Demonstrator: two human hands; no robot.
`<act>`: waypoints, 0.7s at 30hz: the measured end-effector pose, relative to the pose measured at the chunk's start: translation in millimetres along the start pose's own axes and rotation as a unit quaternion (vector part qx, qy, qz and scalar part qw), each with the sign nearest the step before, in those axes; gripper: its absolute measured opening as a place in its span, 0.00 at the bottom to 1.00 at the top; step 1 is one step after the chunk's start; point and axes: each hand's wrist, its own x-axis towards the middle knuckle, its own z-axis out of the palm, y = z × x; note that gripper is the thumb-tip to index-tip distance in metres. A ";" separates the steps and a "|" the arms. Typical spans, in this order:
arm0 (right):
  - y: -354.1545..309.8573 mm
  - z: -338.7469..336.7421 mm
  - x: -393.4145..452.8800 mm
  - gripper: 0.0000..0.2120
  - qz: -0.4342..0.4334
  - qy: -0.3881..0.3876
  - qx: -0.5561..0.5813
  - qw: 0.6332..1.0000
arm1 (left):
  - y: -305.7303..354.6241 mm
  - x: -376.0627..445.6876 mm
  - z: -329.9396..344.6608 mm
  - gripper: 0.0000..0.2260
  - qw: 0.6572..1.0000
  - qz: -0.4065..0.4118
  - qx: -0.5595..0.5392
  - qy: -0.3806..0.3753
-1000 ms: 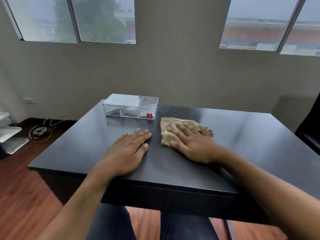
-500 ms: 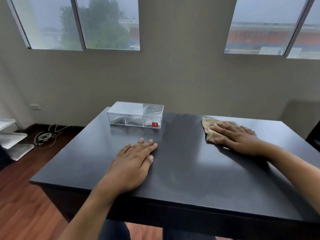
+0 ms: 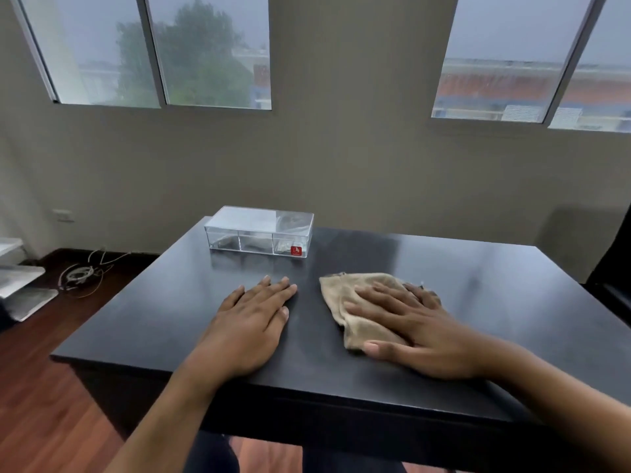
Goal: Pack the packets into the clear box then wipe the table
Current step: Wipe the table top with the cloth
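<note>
The clear box (image 3: pixel 258 233) stands at the far left of the black table (image 3: pixel 478 288), lid on, with a red label at its front right corner and packets faintly visible inside its compartments. A tan cloth (image 3: pixel 345 302) lies on the table's middle. My right hand (image 3: pixel 409 327) presses flat on the cloth, fingers spread and pointing left. My left hand (image 3: pixel 251 322) rests flat on the bare tabletop to the left of the cloth, palm down, holding nothing.
The table's near edge runs just below my wrists. A dark chair (image 3: pixel 614 268) stands at the right edge. Cables (image 3: pixel 82 273) lie on the wooden floor at the left, beside white shelves (image 3: pixel 20 285). A wall with windows rises behind the table.
My right hand slid the cloth out to the far right of the table, then back left to the middle. My left hand stayed flat in place.
</note>
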 end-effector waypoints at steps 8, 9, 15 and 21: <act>119.3 -22.7 -24.9 0.28 0.144 0.000 -0.004 0.990 | -1.8 1.2 3.1 0.22 1.000 -0.003 0.007 -0.006; 135.1 -24.6 -12.8 0.28 0.180 0.008 -0.005 0.984 | -1.2 1.5 3.4 0.22 1.000 -0.002 0.007 -0.006; 147.6 -31.5 91.7 0.35 0.275 0.028 0.010 0.961 | -0.6 0.2 3.6 0.23 1.000 -0.006 0.006 -0.011; 113.7 -34.8 138.6 0.34 0.275 0.032 0.044 0.960 | 6.2 -3.2 4.2 0.23 1.000 -0.029 0.007 0.007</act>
